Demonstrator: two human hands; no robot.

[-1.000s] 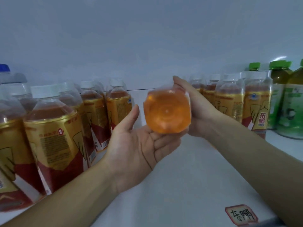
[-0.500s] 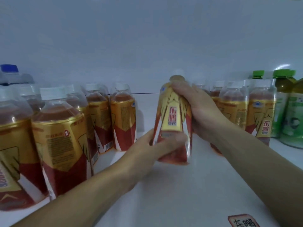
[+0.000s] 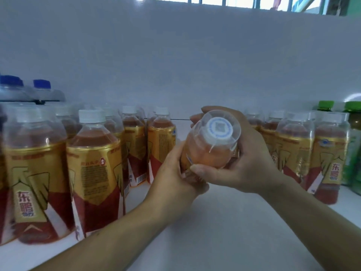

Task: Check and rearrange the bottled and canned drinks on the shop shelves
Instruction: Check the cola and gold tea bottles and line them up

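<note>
I hold one gold-and-red drink bottle above the white shelf, tipped so its white cap under a clear cover faces me. My left hand grips its lower body from the left. My right hand wraps round the neck end, thumb across the front and fingers behind the cover. Several matching bottles stand in rows at the left and at the right.
Green-capped bottles stand at the far right. Blue-capped clear bottles sit at the far left, behind the gold ones. A white back panel closes the shelf behind. A gap in the rows lies beneath my hands.
The bottle first showed me its base, then stood upright with its label forward, and now its cap is tipped toward me. Both hands shifted their hold as it turned.
</note>
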